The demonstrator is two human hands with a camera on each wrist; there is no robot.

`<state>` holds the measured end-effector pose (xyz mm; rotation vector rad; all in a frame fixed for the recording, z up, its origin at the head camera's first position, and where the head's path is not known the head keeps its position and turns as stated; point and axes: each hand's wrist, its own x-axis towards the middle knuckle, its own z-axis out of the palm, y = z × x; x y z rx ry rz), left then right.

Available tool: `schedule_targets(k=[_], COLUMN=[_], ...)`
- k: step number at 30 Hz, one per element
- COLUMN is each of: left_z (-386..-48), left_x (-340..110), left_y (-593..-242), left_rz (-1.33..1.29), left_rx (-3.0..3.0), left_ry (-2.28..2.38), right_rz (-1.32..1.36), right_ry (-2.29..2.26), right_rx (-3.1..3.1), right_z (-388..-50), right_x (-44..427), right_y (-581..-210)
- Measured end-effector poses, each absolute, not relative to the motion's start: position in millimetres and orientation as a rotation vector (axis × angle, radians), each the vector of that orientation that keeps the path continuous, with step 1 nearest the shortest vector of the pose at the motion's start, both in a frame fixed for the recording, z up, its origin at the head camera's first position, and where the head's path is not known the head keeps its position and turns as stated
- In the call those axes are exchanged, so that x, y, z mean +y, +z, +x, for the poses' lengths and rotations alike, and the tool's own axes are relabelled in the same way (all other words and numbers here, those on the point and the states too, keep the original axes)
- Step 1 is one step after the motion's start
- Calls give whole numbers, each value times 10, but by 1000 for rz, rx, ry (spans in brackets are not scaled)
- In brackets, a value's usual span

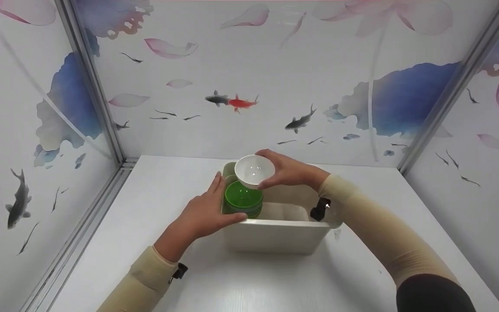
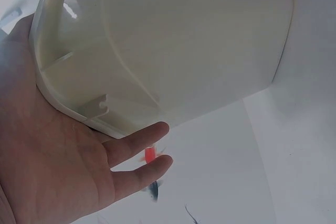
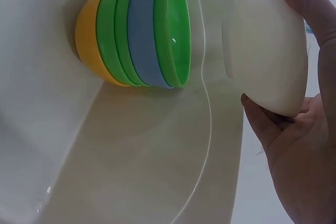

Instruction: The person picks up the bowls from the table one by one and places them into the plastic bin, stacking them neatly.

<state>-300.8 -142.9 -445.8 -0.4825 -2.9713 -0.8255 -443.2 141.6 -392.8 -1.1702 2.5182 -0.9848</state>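
My right hand (image 1: pixel 292 170) grips a white bowl (image 1: pixel 253 170) by its sides, thumb opposite fingers. The bowl is upright above the left part of a cream plastic bin (image 1: pixel 275 238). Below it, inside the bin, stands a nested stack of bowls (image 3: pixel 142 32): orange at the bottom, then green ones, a blue one and a green bowl (image 1: pixel 244 195) on top. A gap separates the white bowl from the stack. My left hand (image 1: pixel 204 212) rests against the bin's left front corner, thumb along the front rim; two extended fingers (image 2: pixel 142 142) show in the left wrist view.
The bin stands on a white table (image 1: pixel 171 186). Printed panels with fish and petals, such as the back wall (image 1: pixel 241 134), enclose the table at the back and both sides. Metal posts (image 1: pixel 98 86) join the panels at the corners.
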Motion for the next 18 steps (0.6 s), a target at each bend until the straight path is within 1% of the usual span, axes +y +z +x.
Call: schedule_targets(k=[10, 18], left_z=[-3036, -3026], left_x=[-1430, -1432], left_y=[-4472, -4484], left_rz=[-472, -476], left_rx=[-2971, -2976], left_ry=[-837, -852], right_rz=[-1185, -1185], right_ry=[-916, -953], right_rx=[2561, 2554], right_z=[-4446, -4442], right_x=[1351, 1312], right_y=[-3992, -4064])
